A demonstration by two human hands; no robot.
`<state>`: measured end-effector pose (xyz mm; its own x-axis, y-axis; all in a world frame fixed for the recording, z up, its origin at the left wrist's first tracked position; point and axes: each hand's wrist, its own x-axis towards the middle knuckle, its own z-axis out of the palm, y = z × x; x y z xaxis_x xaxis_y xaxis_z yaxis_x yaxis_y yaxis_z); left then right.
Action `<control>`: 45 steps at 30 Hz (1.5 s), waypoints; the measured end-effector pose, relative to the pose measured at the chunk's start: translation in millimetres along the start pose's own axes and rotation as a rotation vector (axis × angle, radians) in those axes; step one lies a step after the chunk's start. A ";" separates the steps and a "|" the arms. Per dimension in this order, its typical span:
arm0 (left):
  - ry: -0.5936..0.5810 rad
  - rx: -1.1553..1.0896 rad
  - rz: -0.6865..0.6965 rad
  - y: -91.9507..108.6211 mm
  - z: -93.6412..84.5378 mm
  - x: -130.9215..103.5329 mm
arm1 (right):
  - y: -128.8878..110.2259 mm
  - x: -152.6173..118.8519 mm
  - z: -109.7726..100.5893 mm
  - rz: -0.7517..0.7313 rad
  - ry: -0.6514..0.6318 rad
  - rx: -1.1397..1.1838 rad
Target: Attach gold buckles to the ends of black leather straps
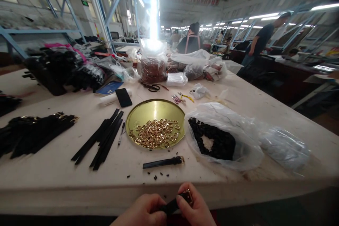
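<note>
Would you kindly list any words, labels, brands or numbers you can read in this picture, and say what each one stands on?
No text can be read.
Red banner under the ceiling: lettering blurred.
Green sign on the left pillar: too small.
Blue booklet on the table: print unreadable.
Gold tray: embossed mark illegible.
</note>
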<state>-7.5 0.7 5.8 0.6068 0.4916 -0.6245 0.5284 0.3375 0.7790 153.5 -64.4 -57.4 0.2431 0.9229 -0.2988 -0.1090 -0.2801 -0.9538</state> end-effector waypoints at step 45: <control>-0.062 0.297 -0.065 2.6 2.5 7.7 | 11.7 -9.3 -2.8 0.024 -0.231 -0.134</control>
<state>0.0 3.3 2.9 0.5962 0.4238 -0.6819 0.7123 0.1127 0.6928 152.7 -77.0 -65.9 0.0142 0.9471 -0.3205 0.0199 -0.3208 -0.9469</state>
